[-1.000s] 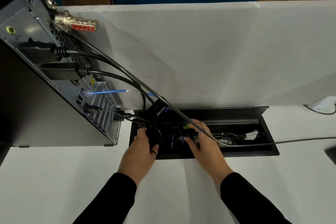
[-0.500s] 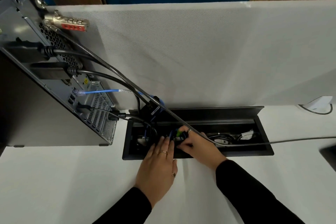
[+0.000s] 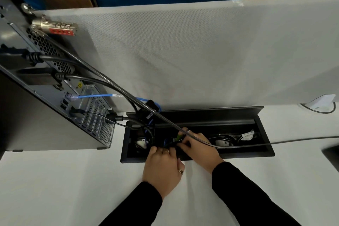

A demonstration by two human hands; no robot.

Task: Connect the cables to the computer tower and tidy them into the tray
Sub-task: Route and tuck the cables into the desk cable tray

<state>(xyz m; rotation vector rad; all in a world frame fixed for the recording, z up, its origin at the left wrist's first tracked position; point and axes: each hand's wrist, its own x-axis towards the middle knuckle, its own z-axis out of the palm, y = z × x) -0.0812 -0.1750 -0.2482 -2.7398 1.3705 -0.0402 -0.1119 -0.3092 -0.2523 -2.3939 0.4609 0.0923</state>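
Both hands reach into the black cable tray (image 3: 264,130) sunk in the white desk (image 3: 55,189). The left hand (image 3: 163,167) has its fingers curled down over the near rim onto a bundle of black cables (image 3: 168,145); whether they actually clamp the bundle I cannot tell, since the fingertips are hidden in the dark well. The right hand (image 3: 200,147), at 2 o'clock from the left and touching it, curls its fingers around the same bundle, with something green (image 3: 178,136) showing just past its knuckles.

By size: the white partition (image 3: 201,57) fills the back of the scene. The computer tower (image 3: 36,115) stands at 10 o'clock from the hands, its rear panel facing the partition. The tray runs from 12 to 3 o'clock of the hands, lid raised against the partition. A steel security cable (image 3: 113,82) descends from the combination lock (image 3: 55,27) on the tower, crosses over the right hand, dips into the tray and leaves toward 3 o'clock. Two thick black cords (image 3: 102,83) and a blue network cable (image 3: 97,95) run from the tower's ports down into the tray's left end, at 11 o'clock of the left hand. More coiled black cable (image 3: 222,138) lies in the tray at 3 o'clock of the right hand. A ring (image 3: 181,171) sits on the left thumb.
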